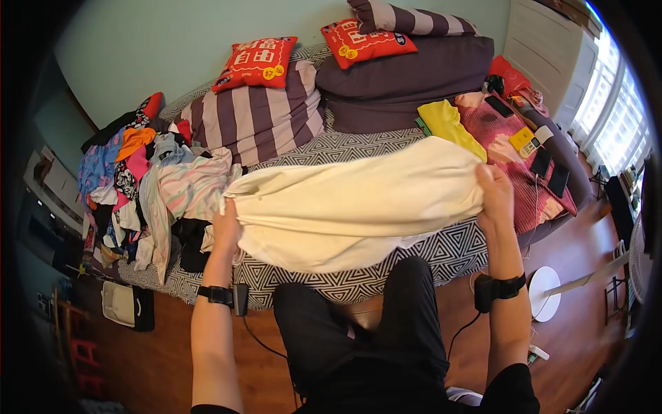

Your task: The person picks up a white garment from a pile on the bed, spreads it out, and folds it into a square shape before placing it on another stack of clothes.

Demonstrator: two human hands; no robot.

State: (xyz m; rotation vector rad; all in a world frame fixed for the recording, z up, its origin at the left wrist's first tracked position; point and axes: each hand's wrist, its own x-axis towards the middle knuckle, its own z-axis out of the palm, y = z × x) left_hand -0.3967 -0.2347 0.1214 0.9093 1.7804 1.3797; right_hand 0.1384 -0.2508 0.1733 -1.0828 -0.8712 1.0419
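Observation:
A cream-coloured cloth garment (351, 207) is stretched sideways between my two hands, above the patterned sofa cover (331, 290). My left hand (226, 227) grips its gathered left end, and my right hand (495, 195) holds the far right end. Just left of my left hand lies a pastel striped garment (194, 181), at the edge of a large heap of mixed clothes (124, 176). Behind the right part of the held cloth, a folded yellow garment (450, 124) rests on the sofa. Which part of the garment each hand holds is hard to tell.
Striped cushions (258, 114) and red pillows (264, 62) line the sofa back. Dark phones (558, 180) lie on a pink cloth (481, 124) over the right armrest. A pedestal fan base (544, 294) stands on the floor at right, an open container (118, 304) at left. Cables hang from both wrist straps.

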